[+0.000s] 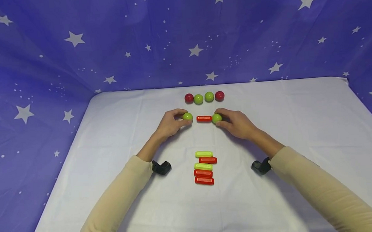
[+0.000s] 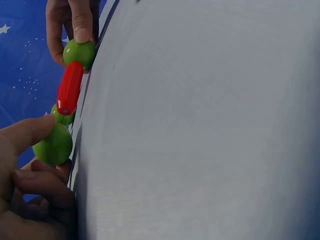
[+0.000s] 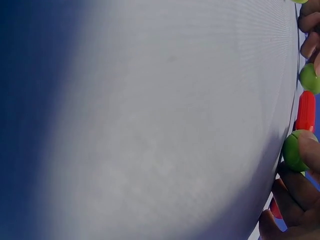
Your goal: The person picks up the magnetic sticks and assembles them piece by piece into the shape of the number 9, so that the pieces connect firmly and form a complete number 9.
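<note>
Your left hand point(image 1: 170, 123) pinches green ball point(image 1: 187, 116), small gap left of red stick point(image 1: 204, 119); stick's long axis runs left-right. Right hand point(image 1: 237, 123) pinches other green ball point(image 1: 216, 118), touching stick's right end.

Green balls point(image 1: 187, 116) and red rod point(image 1: 204, 119): smooth, glossy plastic; table cover point(image 1: 300, 124) and starred backdrop point(image 1: 106, 36): matt woven cloth.
</note>
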Demonstrator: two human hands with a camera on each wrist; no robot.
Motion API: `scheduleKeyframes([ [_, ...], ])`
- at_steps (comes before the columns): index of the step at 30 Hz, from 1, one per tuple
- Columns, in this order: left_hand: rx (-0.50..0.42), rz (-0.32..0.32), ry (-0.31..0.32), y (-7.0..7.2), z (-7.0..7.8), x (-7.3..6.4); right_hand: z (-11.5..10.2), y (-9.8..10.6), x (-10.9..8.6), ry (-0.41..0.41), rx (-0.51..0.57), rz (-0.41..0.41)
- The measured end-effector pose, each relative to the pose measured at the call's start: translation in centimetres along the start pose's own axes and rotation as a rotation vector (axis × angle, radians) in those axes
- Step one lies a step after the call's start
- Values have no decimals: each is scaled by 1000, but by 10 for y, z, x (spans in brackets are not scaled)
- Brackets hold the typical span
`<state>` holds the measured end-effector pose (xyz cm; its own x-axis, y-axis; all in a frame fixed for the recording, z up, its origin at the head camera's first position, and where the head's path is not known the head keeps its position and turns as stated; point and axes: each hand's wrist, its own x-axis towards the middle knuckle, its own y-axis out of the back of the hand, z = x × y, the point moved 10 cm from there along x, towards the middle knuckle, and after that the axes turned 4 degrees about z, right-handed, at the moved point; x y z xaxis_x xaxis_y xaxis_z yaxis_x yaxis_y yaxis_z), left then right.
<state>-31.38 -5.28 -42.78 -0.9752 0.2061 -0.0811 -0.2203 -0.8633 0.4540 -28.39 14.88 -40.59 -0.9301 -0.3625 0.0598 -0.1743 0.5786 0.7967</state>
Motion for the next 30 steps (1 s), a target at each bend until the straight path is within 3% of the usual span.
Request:
scheduleKeyframes([
  [6, 19, -30, -50, -5, 5, -1, 0, -1, 0, -2, 2, -2],
  [30, 57, -57, -97, -12, 4, 1, 3, -2, 0, -9, 6, -6],
])
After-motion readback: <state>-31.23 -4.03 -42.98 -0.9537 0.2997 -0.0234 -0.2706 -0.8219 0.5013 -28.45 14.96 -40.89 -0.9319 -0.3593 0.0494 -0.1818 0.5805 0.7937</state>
